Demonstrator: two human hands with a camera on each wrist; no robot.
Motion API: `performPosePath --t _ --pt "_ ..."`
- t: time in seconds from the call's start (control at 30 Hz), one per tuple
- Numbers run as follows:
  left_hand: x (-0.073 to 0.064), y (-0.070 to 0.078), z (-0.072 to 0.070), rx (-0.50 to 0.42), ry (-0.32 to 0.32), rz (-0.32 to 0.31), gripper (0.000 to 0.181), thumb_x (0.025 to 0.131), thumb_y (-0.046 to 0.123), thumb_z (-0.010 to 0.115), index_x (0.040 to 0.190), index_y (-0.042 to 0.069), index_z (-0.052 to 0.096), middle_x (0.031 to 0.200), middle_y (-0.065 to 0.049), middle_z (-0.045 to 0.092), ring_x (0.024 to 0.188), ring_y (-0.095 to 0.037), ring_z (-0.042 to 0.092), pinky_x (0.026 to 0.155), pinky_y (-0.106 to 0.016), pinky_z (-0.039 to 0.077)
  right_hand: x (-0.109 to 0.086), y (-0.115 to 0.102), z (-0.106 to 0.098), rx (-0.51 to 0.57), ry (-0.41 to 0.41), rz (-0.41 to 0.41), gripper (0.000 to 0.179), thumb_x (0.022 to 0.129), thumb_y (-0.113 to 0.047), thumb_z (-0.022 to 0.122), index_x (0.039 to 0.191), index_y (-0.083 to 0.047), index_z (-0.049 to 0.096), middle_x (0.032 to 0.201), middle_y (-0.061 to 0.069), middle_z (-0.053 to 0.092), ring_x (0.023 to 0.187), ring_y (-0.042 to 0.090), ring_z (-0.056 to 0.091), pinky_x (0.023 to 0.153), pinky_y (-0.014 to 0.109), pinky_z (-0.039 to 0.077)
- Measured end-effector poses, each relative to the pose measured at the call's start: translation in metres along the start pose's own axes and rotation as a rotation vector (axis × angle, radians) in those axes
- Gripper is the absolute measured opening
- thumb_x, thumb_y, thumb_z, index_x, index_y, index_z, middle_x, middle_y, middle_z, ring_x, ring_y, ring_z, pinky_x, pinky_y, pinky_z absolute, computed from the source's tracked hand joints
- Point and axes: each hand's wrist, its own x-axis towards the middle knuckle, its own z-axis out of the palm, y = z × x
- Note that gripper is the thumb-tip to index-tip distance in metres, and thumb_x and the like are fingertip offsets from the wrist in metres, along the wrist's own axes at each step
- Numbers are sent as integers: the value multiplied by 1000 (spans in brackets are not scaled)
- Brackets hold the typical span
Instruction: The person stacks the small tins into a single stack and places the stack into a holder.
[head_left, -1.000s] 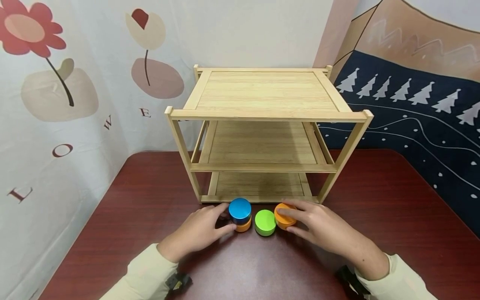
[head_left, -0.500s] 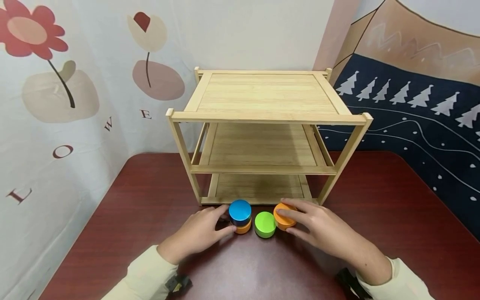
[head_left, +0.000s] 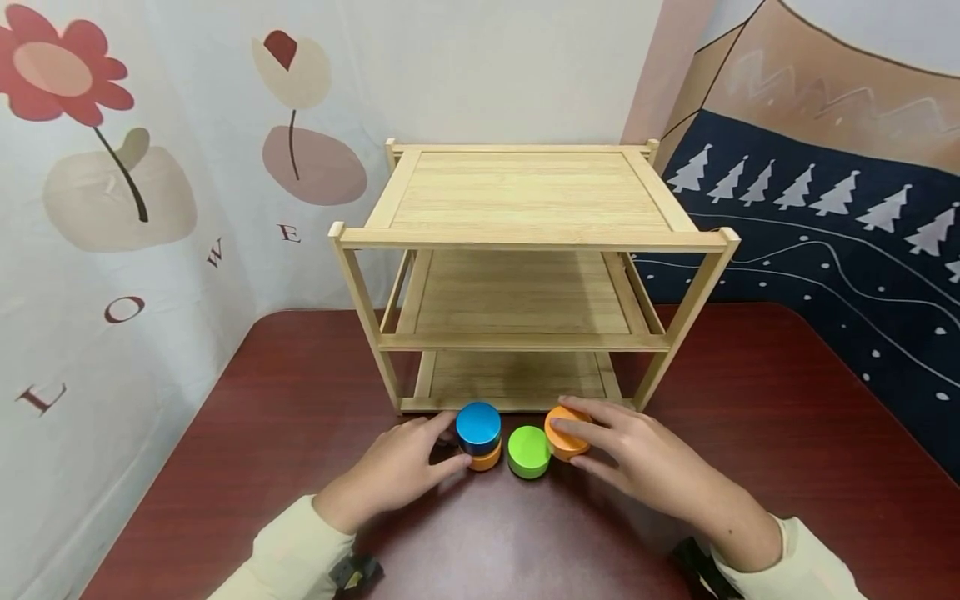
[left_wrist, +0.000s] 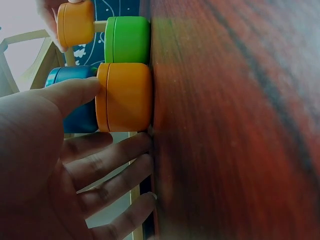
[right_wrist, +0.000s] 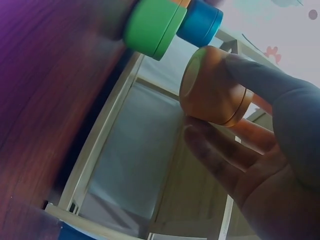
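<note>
In the head view, a blue round lidded jar (head_left: 478, 427) sits on top of an orange jar (head_left: 486, 457). My left hand (head_left: 393, 462) is at the left of this stack. Its thumb touches the lower orange jar near the lid seam, and the other fingers (left_wrist: 117, 155) spread loosely alongside, tips down by the tabletop. A lime-green jar (head_left: 528, 452) stands on the table right of the stack. My right hand (head_left: 637, 446) holds a second orange jar (right_wrist: 212, 87) between thumb and fingers, raised off the table beside the green one, its base showing in the right wrist view.
A three-tier light wood shelf (head_left: 532, 240) stands directly behind the jars, its bottom front rail close to them. The dark red table (head_left: 262, 400) extends to both sides. Printed cloths (head_left: 315, 250) hang behind and at the left and right.
The head view has tipped slightly, so everything sits a little lower in it. Both hands and the jars keep nearly the same places relative to each other.
</note>
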Motion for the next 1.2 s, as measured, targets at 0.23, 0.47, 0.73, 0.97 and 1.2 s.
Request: performPosePath --t 0.23,0.47,0.73,0.97,1.2 --pt "-1 -1 -1 24 13 1 56 91 44 71 136 15 58 109 2 73 108 -23 68 90 -48 54 1 -3 1 -3 29 -20 62 74 -17 89 131 -22 67 134 8 64 113 25 67 85 39 59" --pt "0 0 -2 32 1 5 55 91 45 70 136 15 58 109 2 73 108 -22 68 90 -49 54 0 -4 2 -3 78 -56 66 71 -15 91 132 -21 66 134 9 63 111 26 68 83 39 60" --pt "1 3 1 45 -8 -10 61 92 49 68 140 13 55 117 -6 71 113 -28 66 93 -53 53 1 -8 1 -19 150 -113 70 71 -16 89 135 -22 63 138 6 62 113 24 67 85 41 58" --pt "0 4 1 35 0 -10 60 92 48 68 139 13 56 115 -5 72 112 -28 67 92 -52 53 4 -11 4 -13 138 -132 70 73 -16 88 137 -22 62 138 8 61 113 23 67 85 41 58" --pt "-3 2 0 35 7 -6 59 92 47 69 138 14 57 113 -4 72 110 -27 67 91 -52 53 12 -15 6 4 160 -158 66 76 -18 86 137 -21 62 139 7 61 114 23 67 86 40 58"
